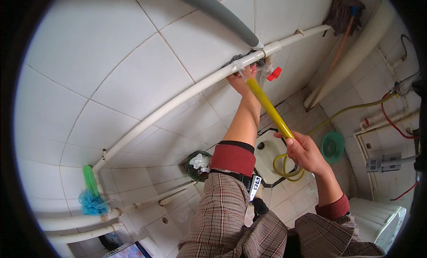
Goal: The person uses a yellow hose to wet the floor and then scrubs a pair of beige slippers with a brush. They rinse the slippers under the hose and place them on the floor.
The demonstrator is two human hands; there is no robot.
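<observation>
Plaid jacket [264, 233] fills the bottom, nearest the lens, dark-red cuffs showing on both arms. Left hand [241, 81] reaches up to the white pipe [195, 89] along the tiled wall [111, 66], at a dark mesh pad [234, 59] that shows above and below the pipe; fingers mostly hidden, so can't tell whether they grasp the pad or just press it. Right hand [306, 153] is wrapped round the yellow hose [269, 106], thumb on top, hose slanting up-left with its open end just beside the pipe and left hand. Looks like clear water at that end, so likely rinsing while scrubbing. To do it well: aim the stream right where pad meets pipe, hold the hose tip off the left fingers, work the pad round the back of the pipe too, go lightly at the joint near the red valve handle [274, 74]. Slack loops lie over the squat toilet [267, 155]; best leave enough slack so the hose doesn't tug.
</observation>
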